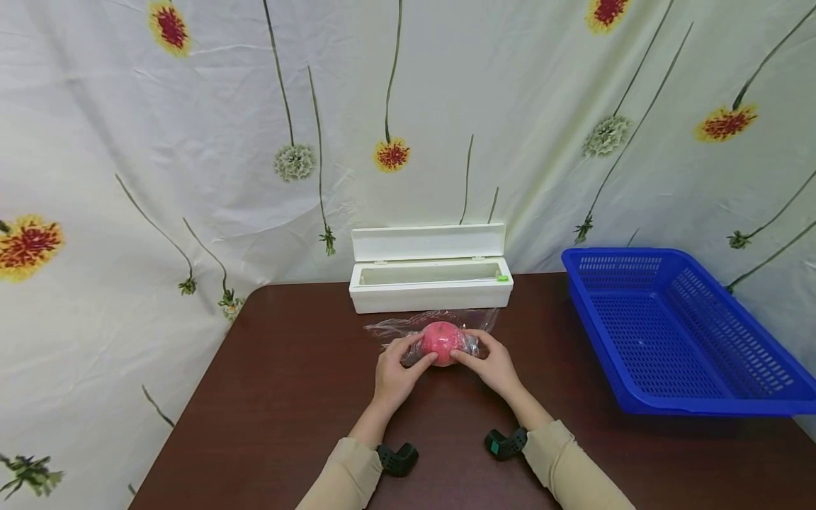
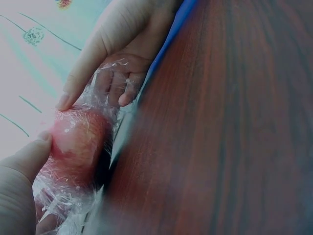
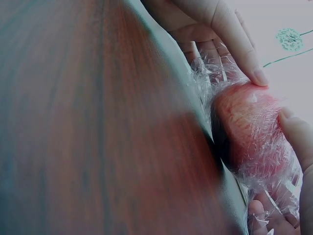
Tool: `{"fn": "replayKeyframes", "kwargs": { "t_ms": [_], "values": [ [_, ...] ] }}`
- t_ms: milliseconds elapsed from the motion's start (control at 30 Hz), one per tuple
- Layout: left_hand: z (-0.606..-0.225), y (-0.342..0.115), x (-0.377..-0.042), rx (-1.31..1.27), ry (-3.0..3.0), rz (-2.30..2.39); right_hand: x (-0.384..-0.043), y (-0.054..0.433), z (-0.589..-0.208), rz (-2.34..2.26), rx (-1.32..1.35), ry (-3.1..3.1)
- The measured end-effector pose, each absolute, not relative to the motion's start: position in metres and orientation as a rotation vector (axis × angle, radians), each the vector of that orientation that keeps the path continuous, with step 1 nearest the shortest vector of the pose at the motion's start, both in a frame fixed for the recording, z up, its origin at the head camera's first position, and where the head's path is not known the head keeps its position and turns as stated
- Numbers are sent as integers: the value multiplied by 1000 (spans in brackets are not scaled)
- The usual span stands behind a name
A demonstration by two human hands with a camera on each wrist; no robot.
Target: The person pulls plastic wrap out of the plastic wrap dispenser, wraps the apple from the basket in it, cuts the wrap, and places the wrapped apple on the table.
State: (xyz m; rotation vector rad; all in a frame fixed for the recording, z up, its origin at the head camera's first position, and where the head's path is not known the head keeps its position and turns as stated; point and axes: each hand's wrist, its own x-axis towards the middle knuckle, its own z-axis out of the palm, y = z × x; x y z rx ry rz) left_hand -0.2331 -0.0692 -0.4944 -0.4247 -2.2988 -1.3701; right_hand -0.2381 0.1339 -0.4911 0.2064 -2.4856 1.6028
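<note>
A red apple (image 1: 442,338) sits low over the table between both hands, with clear cling film (image 1: 398,327) around it. My left hand (image 1: 397,372) holds its left side, the thumb pressing on the near face. On the opposite side my right hand (image 1: 494,365) grips it likewise, thumb on the front and fingers reaching behind. Crinkled film covers the apple (image 2: 78,147) in the left wrist view and bunches by the fingers. The right wrist view shows the wrapped apple (image 3: 249,127) with both thumbs on it; some fingers are behind the film.
Behind the apple stands a white box (image 1: 433,297) with its lid raised and a small green piece (image 1: 503,278) at its right end. A blue perforated basket (image 1: 695,405) is on the right of the brown table (image 1: 287,397). A flowered cloth (image 1: 242,106) hangs behind.
</note>
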Motion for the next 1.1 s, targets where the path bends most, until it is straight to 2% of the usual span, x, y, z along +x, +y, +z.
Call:
{"fn": "replayKeyframes", "kwargs": {
  "t_ms": [867,1100],
  "values": [
    [-494,-69,-233,-516,-2271,-1478,-238,134,-487,1660,166,-2445],
    [-489,-67,-234,-521,-2209,-1451,-238,137,-479,1723,259,-2420]
  ]
}}
